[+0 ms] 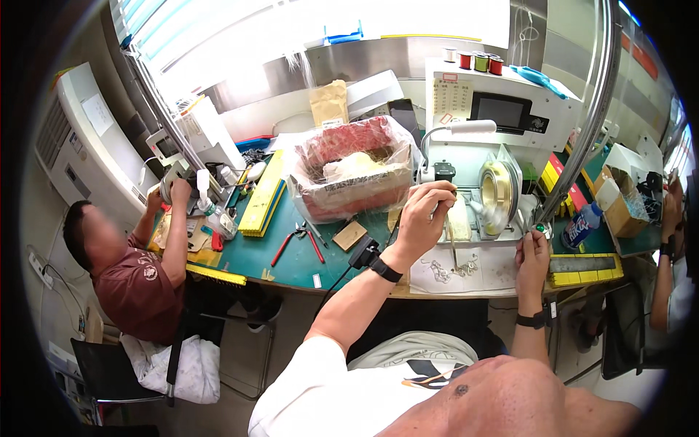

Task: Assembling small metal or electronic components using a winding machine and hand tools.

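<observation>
My left hand [424, 222] is raised in front of a white bench machine [535, 120], its fingers pinched together. What they hold, if anything, is too small to make out. Just right of it, a large round disc with a golden face [496, 191] stands on the machine. My right hand [534, 256] is closed at the machine's right front, fingertips beside a small green round piece [540, 228]. Whether they grip it is unclear. Between my hands, small silvery wire-like pieces [466, 268] lie on a white sheet [477, 284], with a thin upright tool [453, 255] near them.
A plastic-lined red box [349, 197] stands left of the machine. Red-handled pliers [297, 240], a wooden block [350, 235] and yellow strips [263, 200] lie on the green mat. A blue bottle [581, 226] stands at right. Other people sit at both sides.
</observation>
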`<state>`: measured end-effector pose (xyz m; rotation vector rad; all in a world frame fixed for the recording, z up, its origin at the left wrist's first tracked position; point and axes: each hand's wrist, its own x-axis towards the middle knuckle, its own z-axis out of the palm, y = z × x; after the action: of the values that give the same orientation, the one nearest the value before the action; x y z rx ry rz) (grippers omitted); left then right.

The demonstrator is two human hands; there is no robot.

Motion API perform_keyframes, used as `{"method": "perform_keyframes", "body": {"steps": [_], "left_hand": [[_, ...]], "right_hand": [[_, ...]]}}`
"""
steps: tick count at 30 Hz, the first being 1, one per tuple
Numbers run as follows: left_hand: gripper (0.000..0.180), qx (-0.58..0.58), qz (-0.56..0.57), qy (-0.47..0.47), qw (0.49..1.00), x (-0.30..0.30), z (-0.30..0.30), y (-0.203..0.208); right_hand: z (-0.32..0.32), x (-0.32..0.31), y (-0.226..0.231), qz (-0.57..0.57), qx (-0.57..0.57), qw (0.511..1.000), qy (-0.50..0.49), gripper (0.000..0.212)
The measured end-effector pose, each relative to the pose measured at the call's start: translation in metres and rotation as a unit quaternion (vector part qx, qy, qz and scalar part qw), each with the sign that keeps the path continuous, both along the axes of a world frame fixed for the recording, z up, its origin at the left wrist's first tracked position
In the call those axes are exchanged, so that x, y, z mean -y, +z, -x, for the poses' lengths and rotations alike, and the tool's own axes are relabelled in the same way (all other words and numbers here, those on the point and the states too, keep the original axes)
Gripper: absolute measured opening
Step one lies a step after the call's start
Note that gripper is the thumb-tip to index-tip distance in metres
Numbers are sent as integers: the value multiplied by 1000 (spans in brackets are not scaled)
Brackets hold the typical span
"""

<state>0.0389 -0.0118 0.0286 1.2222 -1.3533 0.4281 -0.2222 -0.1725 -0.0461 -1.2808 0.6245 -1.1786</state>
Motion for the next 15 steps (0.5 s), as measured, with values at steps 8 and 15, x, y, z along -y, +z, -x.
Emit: {"method": "perform_keyframes", "body": {"steps": [8, 15], "left_hand": [[16, 7, 6, -1, 1000, -4, -4, 2], [17, 8, 5, -4, 1000, -2, -5, 0]], "right_hand": [[-5, -2, 2, 11, -12, 1000, 7, 15], [-4, -1, 0, 14, -21, 1000, 5, 14]]}}
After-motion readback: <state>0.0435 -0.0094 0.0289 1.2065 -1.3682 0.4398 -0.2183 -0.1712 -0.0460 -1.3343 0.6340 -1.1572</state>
